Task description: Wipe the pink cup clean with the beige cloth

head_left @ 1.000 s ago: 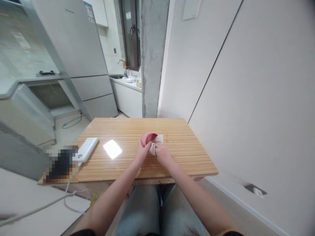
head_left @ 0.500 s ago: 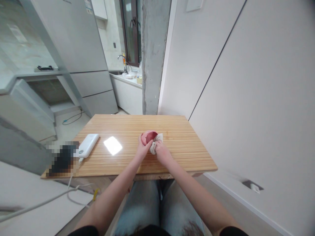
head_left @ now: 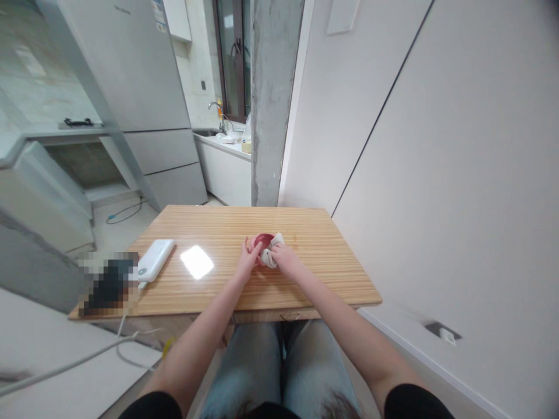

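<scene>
Over the worktop (head_left: 323, 244), off ctr toward 2 o'clock: bowl (head_left: 264, 238). L hand (head_left: 247, 259) has its grip round it at 8 o'clock; R hand (head_left: 287, 260) grips bunched cloth (head_left: 268, 259) at 4 — wiping looks underway, neither released yet — amt left unclear.

Pink bowl (head_left: 264, 238), seemingly off-white cloth (head_left: 268, 258)

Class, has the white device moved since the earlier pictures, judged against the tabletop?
No. The white device keeps the same place on the left side of the tabletop.
</scene>
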`<state>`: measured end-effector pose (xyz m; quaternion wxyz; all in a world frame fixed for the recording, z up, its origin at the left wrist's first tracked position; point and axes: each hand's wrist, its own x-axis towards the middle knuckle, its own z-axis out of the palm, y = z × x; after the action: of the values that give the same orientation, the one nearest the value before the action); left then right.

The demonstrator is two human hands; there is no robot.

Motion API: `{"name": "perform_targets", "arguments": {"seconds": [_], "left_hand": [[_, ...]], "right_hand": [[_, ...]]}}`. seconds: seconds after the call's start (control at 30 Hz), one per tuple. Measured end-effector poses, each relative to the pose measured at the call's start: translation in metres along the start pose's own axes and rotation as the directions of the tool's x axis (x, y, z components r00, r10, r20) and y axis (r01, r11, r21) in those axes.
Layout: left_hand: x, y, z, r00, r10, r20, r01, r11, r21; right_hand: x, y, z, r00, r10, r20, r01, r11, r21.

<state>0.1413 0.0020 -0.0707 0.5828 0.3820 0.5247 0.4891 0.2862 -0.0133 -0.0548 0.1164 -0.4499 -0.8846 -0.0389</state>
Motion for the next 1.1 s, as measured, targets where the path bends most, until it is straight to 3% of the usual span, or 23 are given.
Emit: {"name": "perform_targets", "arguments": {"seconds": [0.17,0.27,0.33,0.4,0.63,0.73,0.83,0.93,0.97,1.0,1.1], "left_hand": [[0.000,0.001,0.007,0.997,0.078,0.001,-0.077,0.993,-0.091],[0.008,0.012,-0.003,0.994,0.092,0.054,-0.091,0.996,-0.026],[0.012,0.019,-0.011,0.986,0.000,0.169,-0.012,0.998,0.070],[0.015,0.022,-0.014,0.971,-0.069,0.228,0.041,0.991,0.126],[0.020,0.007,0.002,0.986,-0.050,0.160,0.058,0.997,-0.049],[0.026,0.002,0.002,0.992,-0.036,0.124,0.040,0.999,-0.030],[0.035,0.000,-0.001,0.996,-0.017,0.084,0.022,0.998,-0.059],[0.043,-0.002,-0.001,0.999,-0.019,0.037,0.021,0.998,-0.060],[0.045,-0.002,-0.001,0.999,-0.020,0.029,0.021,0.999,-0.045],[0.047,-0.003,0.000,0.999,-0.018,0.035,0.019,0.999,-0.028],[0.049,-0.005,0.000,0.995,-0.014,0.103,0.015,1.000,-0.012]], "right_hand": [[0.001,-0.020,0.001,0.991,0.108,-0.076,-0.109,0.994,-0.017],[-0.003,-0.016,-0.005,0.997,-0.007,-0.075,0.009,0.999,0.034],[-0.004,-0.007,-0.010,0.994,-0.099,-0.048,0.103,0.989,0.102],[-0.003,0.002,-0.012,0.992,-0.117,-0.040,0.121,0.982,0.146],[0.005,0.005,0.005,0.983,0.064,-0.171,-0.029,0.979,0.202],[-0.002,0.004,0.009,0.967,0.072,-0.245,0.015,0.942,0.335],[-0.011,0.007,0.010,0.897,0.184,-0.402,0.025,0.887,0.462],[-0.012,0.018,0.011,0.734,0.390,-0.557,-0.055,0.851,0.523],[-0.009,0.023,0.012,0.703,0.420,-0.574,-0.075,0.846,0.528],[-0.005,0.027,0.014,0.704,0.424,-0.570,-0.082,0.846,0.527],[0.012,0.035,0.021,0.811,0.338,-0.478,-0.039,0.846,0.532]]}}
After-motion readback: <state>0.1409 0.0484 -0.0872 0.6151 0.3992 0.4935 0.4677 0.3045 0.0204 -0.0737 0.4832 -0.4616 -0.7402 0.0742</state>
